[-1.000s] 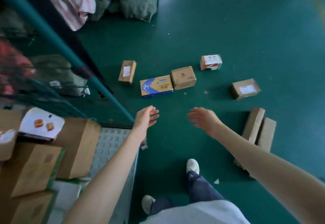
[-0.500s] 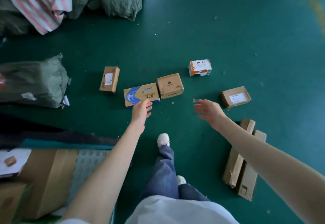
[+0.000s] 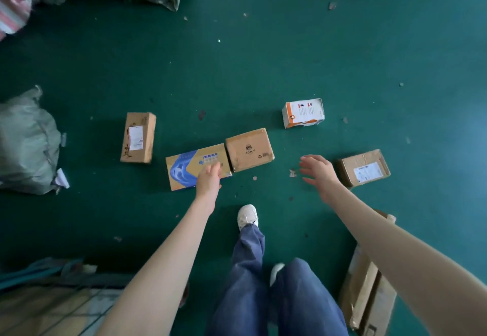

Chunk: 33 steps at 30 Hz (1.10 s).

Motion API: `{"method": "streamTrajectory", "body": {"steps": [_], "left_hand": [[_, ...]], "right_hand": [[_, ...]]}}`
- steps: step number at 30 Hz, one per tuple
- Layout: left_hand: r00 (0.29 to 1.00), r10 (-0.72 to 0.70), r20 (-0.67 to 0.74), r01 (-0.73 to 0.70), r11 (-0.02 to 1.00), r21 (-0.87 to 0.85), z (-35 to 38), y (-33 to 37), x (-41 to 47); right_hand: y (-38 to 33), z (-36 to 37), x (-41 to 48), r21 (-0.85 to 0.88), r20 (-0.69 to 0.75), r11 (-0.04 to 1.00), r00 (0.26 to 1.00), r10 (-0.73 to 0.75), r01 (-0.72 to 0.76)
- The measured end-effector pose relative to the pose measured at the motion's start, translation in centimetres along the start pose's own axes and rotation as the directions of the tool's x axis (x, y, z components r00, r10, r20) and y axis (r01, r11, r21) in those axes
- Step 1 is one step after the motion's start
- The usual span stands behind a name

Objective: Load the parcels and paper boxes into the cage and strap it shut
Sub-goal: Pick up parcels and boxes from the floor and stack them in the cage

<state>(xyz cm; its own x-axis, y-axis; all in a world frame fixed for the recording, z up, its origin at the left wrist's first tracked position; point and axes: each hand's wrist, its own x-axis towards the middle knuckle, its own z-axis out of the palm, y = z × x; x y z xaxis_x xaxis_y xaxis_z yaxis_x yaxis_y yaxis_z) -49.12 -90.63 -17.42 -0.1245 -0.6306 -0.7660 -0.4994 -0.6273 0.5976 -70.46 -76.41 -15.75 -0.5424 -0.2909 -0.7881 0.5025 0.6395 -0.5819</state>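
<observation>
boxes [image 3: 249, 149]: matt brown cardboard | blue box [image 3: 196, 168]: printed, slightly glossy | sacks [image 3: 26, 143]: woven plastic | floor [image 3: 342, 45]: smooth green

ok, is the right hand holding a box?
No, the right hand is open and empty above the green floor, beside the labelled brown box.

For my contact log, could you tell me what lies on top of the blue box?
Only the left hand is over the blue box, at its near right corner. The print beneath it is hidden; contact is unclear.
</observation>
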Motion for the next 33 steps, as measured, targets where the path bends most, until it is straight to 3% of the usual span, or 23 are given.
{"method": "streamTrajectory", "body": {"steps": [3, 8, 14, 21, 27, 33], "left_hand": [[0.999, -0.031, 0.014, 0.029, 0.995, 0.098, 1.4, -0.1, 3.9], [0.995, -0.101, -0.025, 0.103, 0.989, 0.107, 4.6, -3.1, 11.5], [0.998, -0.025, -0.059, 0.030, 0.997, 0.077, 10.8, -11.2, 24.9], [0.979, 0.011, -0.201, 0.016, 0.991, 0.135, 16.0, -21.1, 39.4], [0.954, -0.011, -0.299, 0.043, 0.994, 0.102, 17.5, -23.0, 40.1], [0.958, -0.059, -0.282, 0.047, 0.998, -0.050, 14.5, -17.7, 30.0]], "right_hand": [[-0.4, 0.3, 4.7, -0.065, -0.028, 0.998, 0.999, 0.020, -0.021], [1.5, 1.5, 13.9, -0.171, -0.032, 0.984, 0.998, 0.048, -0.053], [8.0, 7.1, 30.0, -0.313, 0.105, 0.950, 0.994, 0.042, -0.008], [16.2, 12.8, 45.4, -0.290, 0.236, 0.957, 0.970, 0.051, 0.021], [17.7, 13.4, 46.6, -0.236, 0.303, 0.971, 0.953, 0.028, 0.047], [12.5, 11.5, 37.2, -0.210, 0.331, 0.976, 0.943, 0.011, 0.063]]}}
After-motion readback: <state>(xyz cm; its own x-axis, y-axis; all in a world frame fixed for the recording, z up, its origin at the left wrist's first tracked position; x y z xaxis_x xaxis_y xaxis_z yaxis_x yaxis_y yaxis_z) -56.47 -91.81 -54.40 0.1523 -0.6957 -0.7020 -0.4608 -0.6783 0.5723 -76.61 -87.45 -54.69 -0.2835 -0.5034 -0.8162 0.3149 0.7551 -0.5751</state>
